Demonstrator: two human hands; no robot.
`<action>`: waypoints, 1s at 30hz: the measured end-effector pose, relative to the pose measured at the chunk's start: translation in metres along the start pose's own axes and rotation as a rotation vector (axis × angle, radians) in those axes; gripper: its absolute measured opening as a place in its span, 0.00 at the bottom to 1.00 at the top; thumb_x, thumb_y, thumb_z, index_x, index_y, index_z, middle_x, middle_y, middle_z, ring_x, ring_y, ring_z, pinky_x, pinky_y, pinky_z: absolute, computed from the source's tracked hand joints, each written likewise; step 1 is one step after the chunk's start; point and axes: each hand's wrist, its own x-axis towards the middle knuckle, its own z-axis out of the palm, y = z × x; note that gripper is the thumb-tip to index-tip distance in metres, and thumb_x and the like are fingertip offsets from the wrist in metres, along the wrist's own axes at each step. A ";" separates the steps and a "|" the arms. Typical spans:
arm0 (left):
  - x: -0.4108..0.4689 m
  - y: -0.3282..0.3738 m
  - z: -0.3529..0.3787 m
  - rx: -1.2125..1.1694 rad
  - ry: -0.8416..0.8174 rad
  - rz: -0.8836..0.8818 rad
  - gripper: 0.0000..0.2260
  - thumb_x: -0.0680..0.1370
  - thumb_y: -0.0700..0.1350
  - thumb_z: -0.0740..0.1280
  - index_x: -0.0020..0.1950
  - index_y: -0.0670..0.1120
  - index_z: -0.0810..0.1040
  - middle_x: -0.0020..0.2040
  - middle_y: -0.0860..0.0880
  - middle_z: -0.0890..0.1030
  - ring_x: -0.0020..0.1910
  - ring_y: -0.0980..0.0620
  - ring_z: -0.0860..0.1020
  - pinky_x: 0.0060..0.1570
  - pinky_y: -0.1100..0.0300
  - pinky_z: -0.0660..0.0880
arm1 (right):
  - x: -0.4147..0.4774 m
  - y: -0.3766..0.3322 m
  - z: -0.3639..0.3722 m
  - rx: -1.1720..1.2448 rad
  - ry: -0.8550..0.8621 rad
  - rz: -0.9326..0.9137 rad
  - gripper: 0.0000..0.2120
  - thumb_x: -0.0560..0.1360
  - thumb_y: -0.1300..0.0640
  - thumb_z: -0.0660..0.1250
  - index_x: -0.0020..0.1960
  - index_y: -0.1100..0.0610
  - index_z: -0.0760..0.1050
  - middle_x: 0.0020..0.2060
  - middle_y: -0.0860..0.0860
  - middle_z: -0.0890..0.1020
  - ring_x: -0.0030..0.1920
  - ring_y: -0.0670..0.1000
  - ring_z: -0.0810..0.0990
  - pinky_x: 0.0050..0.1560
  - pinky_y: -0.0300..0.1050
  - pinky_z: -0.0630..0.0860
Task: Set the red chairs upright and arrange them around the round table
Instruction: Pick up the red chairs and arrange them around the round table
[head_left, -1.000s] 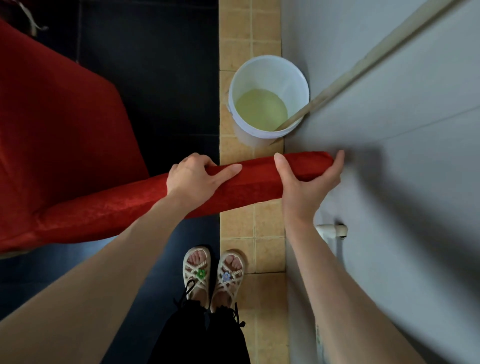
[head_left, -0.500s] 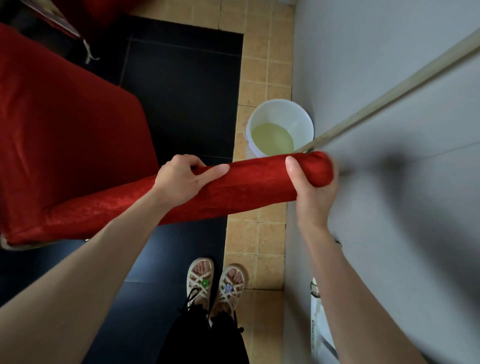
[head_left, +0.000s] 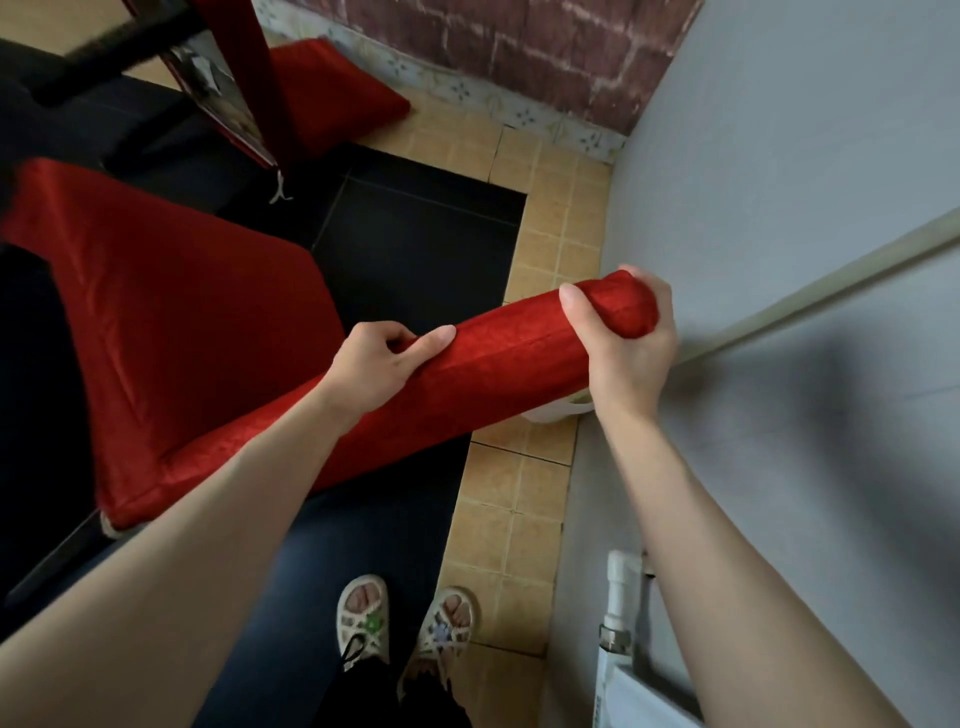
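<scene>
A red fabric-covered chair (head_left: 197, 332) fills the left and middle of the head view, its seat facing up and its padded top rail running towards the wall on the right. My left hand (head_left: 382, 366) grips the rail near its middle. My right hand (head_left: 626, 338) grips the rail's end, fingers wrapped around it, close to the grey wall. A second red chair (head_left: 332, 93) lies on the floor at the top, partly hidden by a dark frame. The round table is not in sight.
A grey wall (head_left: 779, 208) with a pale pipe (head_left: 831, 280) stands close on the right. A white bucket (head_left: 558, 413) is mostly hidden under the rail. My sandalled feet (head_left: 405, 618) stand on dark and tan floor tiles. A white pipe fitting (head_left: 621, 597) is at lower right.
The chair's top rail has risen and swung away from me, now covering the white bucket. Both hands keep their grip; the view has lifted, showing the brick wall and a second chair.
</scene>
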 end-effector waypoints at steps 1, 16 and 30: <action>-0.005 0.001 -0.007 -0.011 0.015 -0.002 0.30 0.61 0.72 0.64 0.40 0.46 0.81 0.37 0.51 0.82 0.38 0.54 0.81 0.37 0.61 0.75 | -0.004 -0.008 0.003 -0.012 -0.012 -0.013 0.22 0.62 0.43 0.79 0.52 0.38 0.75 0.54 0.45 0.80 0.54 0.46 0.81 0.54 0.52 0.81; -0.084 -0.037 -0.116 -0.101 -0.079 0.081 0.28 0.64 0.70 0.66 0.40 0.44 0.81 0.32 0.55 0.81 0.31 0.60 0.80 0.32 0.68 0.72 | -0.137 -0.090 0.047 -0.125 0.027 -0.114 0.17 0.59 0.33 0.74 0.44 0.28 0.72 0.46 0.25 0.73 0.59 0.54 0.76 0.56 0.57 0.78; -0.167 -0.088 -0.207 -0.115 -0.104 0.087 0.22 0.70 0.65 0.69 0.31 0.48 0.73 0.23 0.60 0.74 0.24 0.65 0.73 0.26 0.74 0.66 | -0.291 -0.137 0.091 -0.217 0.166 -0.255 0.19 0.65 0.42 0.77 0.49 0.52 0.77 0.47 0.40 0.77 0.56 0.47 0.71 0.62 0.51 0.72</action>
